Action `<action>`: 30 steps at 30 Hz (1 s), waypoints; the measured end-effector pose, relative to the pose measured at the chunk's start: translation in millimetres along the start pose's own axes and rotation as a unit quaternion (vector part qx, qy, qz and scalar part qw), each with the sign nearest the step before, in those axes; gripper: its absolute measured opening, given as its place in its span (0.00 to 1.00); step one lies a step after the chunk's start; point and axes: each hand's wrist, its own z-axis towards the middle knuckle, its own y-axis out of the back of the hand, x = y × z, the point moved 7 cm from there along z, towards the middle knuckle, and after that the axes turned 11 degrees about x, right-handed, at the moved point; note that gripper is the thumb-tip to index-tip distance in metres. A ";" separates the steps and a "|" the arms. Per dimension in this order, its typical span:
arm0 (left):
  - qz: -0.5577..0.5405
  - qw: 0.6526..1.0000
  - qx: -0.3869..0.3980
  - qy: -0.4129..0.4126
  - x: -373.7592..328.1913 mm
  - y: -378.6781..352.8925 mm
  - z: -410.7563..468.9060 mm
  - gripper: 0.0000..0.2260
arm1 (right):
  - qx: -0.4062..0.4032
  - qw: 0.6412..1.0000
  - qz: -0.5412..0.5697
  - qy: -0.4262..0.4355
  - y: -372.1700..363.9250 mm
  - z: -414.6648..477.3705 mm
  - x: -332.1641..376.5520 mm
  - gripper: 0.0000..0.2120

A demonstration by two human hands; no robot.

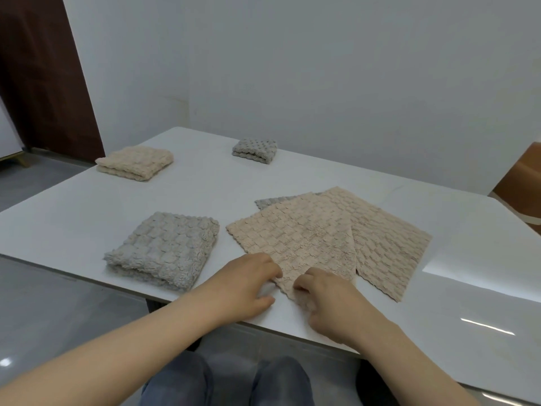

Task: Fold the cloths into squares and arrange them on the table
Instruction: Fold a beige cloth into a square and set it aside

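**A:** Where is the cloth being worked?

**B:** The top beige cloth [295,238] lies flat and unfolded near the front edge of the white table [87,206], turned corner-on to the person. It overlaps a second beige cloth [389,247] on its right. A corner of a flat grey cloth [269,202] shows from beneath on the far side.

**A:** And the 2 hands?

**B:** The right hand [325,297] has its fingers curled on the near corner, grasping it. The left hand [248,279] touches the cloth's left edge with its fingertips, thumb held apart. Whether it grips, I cannot tell.

**A:** Any folded?

**B:** 3 squares. A folded grey cloth [164,250] sits just left of the flat pile, a folded beige cloth [134,164] at the far left, and a small folded grey cloth [255,150] by the far edge. All 3 lie well apart.
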 end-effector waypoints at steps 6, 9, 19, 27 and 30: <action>0.031 0.999 0.009 -0.019 -7.9 -10.8 19.6 0.15 | -0.060 0.997 0.050 0.005 -2.5 -6.3 -10.9 0.21; 0.045 0.999 0.001 -0.015 -7.9 -13.9 25.1 0.11 | -0.066 0.996 0.057 0.009 -4.2 -7.3 -12.4 0.21; 0.048 0.998 -0.031 -0.005 -8.7 -11.0 31.6 0.07 | -0.108 0.993 0.056 0.004 -0.7 -7.9 -15.0 0.15; 0.011 0.993 -0.107 -0.039 -8.0 1.5 23.4 0.02 | -0.189 0.980 0.057 0.027 40.4 -29.9 -11.9 0.05; -0.008 0.993 -0.117 -0.021 -6.4 11.7 20.2 0.03 | -0.221 0.973 0.051 0.042 65.3 -41.9 -4.7 0.04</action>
